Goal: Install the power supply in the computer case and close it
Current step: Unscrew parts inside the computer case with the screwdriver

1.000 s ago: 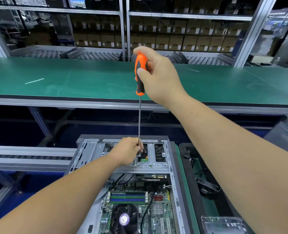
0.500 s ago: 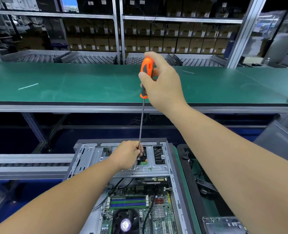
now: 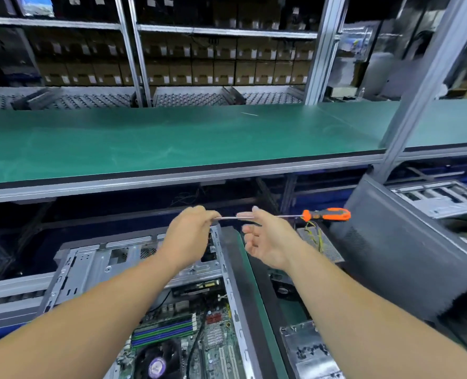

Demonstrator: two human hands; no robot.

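While the left hand (image 3: 190, 236) pinches the tip of the screwdriver (image 3: 326, 214), now level instead of upright, the right hand (image 3: 268, 242) is spread open beneath its shaft, the handle released. Below both lies the open computer case (image 3: 90, 266); the power supply (image 3: 318, 246) sits right of them.

I see the screwdriver (image 3: 281, 216) as a thin, shiny metal shaft ending in a glossy orange and black plastic handle. The computer case (image 3: 90, 265) in front of me is bare grey sheet metal with a dull sheen, punched with holes. The shelf (image 3: 172, 140) above it has a smooth, matt green mat on a brushed metal frame. At right, a side panel (image 3: 396, 253) looks matt dark grey. Far boxes (image 3: 224, 69) look like brown cardboard.
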